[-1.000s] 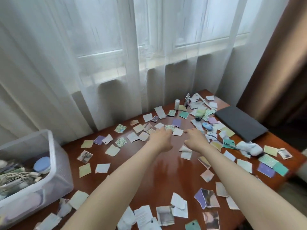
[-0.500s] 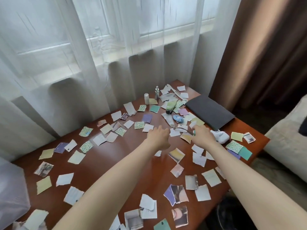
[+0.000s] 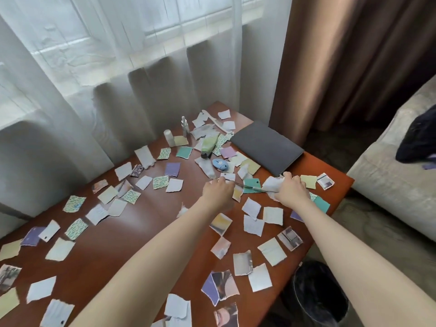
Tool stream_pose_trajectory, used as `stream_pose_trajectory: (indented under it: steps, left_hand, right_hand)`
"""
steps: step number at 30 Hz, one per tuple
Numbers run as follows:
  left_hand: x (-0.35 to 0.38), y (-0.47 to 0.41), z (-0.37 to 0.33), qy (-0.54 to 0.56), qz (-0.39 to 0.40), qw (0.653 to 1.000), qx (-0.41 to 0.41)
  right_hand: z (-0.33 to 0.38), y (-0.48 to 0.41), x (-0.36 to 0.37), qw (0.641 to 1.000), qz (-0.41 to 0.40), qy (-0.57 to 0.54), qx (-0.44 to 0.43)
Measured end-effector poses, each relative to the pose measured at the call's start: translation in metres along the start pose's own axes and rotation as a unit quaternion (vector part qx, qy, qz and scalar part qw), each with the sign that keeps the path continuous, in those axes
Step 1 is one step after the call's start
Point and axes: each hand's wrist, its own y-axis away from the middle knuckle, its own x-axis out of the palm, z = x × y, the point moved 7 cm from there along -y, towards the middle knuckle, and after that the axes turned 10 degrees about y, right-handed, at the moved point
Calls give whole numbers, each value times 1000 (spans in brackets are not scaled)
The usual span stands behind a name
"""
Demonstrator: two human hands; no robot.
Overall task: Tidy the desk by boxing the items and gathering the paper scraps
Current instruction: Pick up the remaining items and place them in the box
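Observation:
Several torn paper scraps [image 3: 253,226] lie scattered over the brown desk [image 3: 132,232]. My right hand [image 3: 291,188] reaches to the desk's right side, fingers curled over a white crumpled item [image 3: 271,184]. A thin dark cable [image 3: 244,185] runs from that item leftward to my left hand [image 3: 218,192], whose curled fingertips pinch its end. Behind the hands lie a green tube [image 3: 208,143], a small blue object [image 3: 219,164], a white tube [image 3: 207,168], a spray bottle [image 3: 185,125], a small white bottle [image 3: 169,138] and a white comb [image 3: 215,121].
A dark flat laptop [image 3: 266,147] lies at the desk's far right corner. A black waste bin [image 3: 318,293] stands on the floor below the desk's right edge. A grey sofa [image 3: 389,180] is at right. Sheer curtains [image 3: 118,67] hang behind the desk.
The view has swung right, so the clear storage box left the frame. Both hands moved right across the desk; my right hand came onto the white item and my left reached the cable.

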Motion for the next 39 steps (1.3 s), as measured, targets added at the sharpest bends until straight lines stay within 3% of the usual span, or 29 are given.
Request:
stream_pose_trajectory:
  steps: [15, 24, 28, 33, 36, 39]
  left_hand:
    - [8, -56, 11, -1, -24, 999, -26]
    - [8, -92, 12, -26, -41, 999, -5]
    - [14, -107, 18, -4, -25, 1000, 8]
    - [10, -114, 26, 119, -44, 992, 14]
    - [3, -113, 33, 103, -77, 992, -8]
    - [5, -113, 37, 46, -57, 997, -22]
  right_hand:
    - [-26, -36, 20, 989, -42, -133, 39]
    - [-19, -31, 12, 960, -54, -274, -23]
    - [-13, -30, 4, 931, -68, -357, -37]
    - [-6, -31, 11, 861, -24, -508, -11]
    - [0, -31, 13, 826, -7, -563, 6]
    - [7, -32, 15, 783, 9, -621, 22]
